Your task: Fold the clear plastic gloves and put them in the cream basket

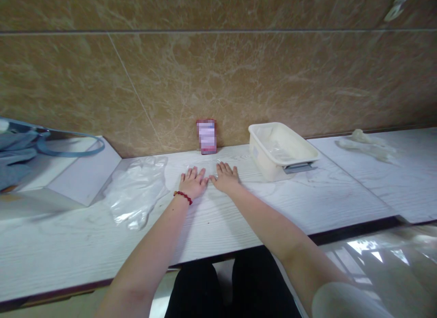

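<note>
My left hand (pixel 194 183), with a red bead bracelet at the wrist, lies palm down on the white wood-grain table with its fingers spread. Beside it my right hand (pixel 225 177) is flat too, fingers apart, the two thumbs nearly meeting. Under and just beyond the fingertips is a thin clear plastic piece (pixel 209 164); its exact shape is hard to make out. Left of my hands a pile of clear disposable plastic gloves (pixel 138 190) is spread out. To the right stands a cream plastic bin (pixel 268 165) with a grey latch and some clear plastic inside.
A small red-edged card or packet (pixel 206 136), its face blurred, leans on the brown marbled wall (pixel 191 81). At the left is a white box (pixel 99 172) with blue-grey cloth and a blue strap. Crumpled translucent plastic (pixel 365 145) lies far right. The table's front edge is near my legs.
</note>
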Tool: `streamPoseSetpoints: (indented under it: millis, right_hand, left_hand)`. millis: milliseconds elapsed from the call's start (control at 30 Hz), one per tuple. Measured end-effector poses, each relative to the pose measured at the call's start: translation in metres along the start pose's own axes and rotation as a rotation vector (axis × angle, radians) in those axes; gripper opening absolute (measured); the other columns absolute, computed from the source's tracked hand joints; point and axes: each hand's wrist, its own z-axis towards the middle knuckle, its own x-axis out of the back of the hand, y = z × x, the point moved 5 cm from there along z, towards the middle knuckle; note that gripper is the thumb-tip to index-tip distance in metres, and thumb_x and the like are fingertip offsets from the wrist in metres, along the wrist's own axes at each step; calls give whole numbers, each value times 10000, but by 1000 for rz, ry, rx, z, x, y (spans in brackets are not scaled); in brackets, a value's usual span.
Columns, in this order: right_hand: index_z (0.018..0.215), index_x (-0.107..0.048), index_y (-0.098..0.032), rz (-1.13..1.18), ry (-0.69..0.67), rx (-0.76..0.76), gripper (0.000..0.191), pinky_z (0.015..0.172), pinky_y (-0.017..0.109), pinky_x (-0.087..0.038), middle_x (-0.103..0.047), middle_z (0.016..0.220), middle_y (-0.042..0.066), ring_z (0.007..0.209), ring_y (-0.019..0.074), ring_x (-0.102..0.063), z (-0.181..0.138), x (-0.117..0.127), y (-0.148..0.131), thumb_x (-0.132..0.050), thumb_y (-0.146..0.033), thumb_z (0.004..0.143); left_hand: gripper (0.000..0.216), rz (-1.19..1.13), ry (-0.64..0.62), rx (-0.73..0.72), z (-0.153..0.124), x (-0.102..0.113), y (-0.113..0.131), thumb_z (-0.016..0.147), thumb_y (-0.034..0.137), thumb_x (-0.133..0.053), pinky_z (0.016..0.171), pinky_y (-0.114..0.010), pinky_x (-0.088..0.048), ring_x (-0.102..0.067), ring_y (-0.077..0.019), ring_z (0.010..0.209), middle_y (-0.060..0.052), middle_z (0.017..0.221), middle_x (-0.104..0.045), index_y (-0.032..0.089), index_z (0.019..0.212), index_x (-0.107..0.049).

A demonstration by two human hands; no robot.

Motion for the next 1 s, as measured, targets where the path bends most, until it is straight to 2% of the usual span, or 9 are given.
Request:
streamPoseSetpoints:
  millis: [167,300,367,433,533,633,800,1000]
  right_hand:
    - [1351,-111,-144,-13,-32,-50,691,970,533,33,-60,1414,68,1280,240,-1,2,-1,7,-142,-551,794]
    - [1352,-102,-164,-30,-53,-118,702,937,578,34,-41,1416,80,1271,284,38,1,-1,15,-130,-578,787]
    - [1347,-137,-183,-29,-42,-142,691,917,603,-2,-74,1411,97,1265,312,10,-1,5,22,-169,-583,784]
    - [1311,-257,-216,-15,7,-81,640,916,589,-84,-206,1375,111,1245,321,-109,-3,18,29,-257,-572,778]
    - [1137,-497,-250,13,53,201,464,915,452,-238,-449,1192,91,1122,261,-344,-9,38,29,-452,-481,737]
    - [967,-609,-253,30,17,440,295,861,326,-305,-530,1048,52,1006,196,-441,-15,48,25,-538,-368,705]
    - [874,-650,-279,6,-1,514,225,808,314,-294,-571,997,19,961,192,-472,-19,48,18,-577,-341,670]
    - [780,-662,-249,-52,-15,499,174,801,323,-254,-624,917,16,905,178,-507,-20,46,12,-501,-272,717]
  left_hand:
    - [609,-20,-40,80,-1,0,-12,806,528,-145,994,-487,-103,-129,-260,1276,-99,1402,-160,224,1330,-205]
    - [645,-30,-54,171,-4,1,-25,794,550,-144,987,-518,-84,-91,-298,1276,-96,1407,-139,204,1337,-186]
    - [666,-28,-44,216,-7,3,-33,793,551,-148,983,-521,-98,-84,-318,1272,-131,1401,-145,165,1333,-207]
    - [656,-20,-17,218,-9,8,-40,812,510,-142,987,-502,-124,-95,-315,1271,-168,1388,-165,106,1321,-234]
    - [599,9,35,134,-13,18,-42,839,416,-156,992,-478,-152,-116,-303,1269,-189,1374,-196,50,1300,-266]
    - [550,7,36,-28,-16,23,-30,843,379,-205,990,-472,-174,-146,-284,1267,-179,1363,-236,63,1282,-304]
    - [519,-49,-53,-371,-20,14,10,823,370,-293,1011,-408,-186,-223,-221,1254,-134,1343,-307,98,1262,-339]
    - [448,-78,-79,-443,-18,3,20,804,290,-331,1002,-361,-232,-331,-214,1202,-150,1287,-389,99,1198,-426]
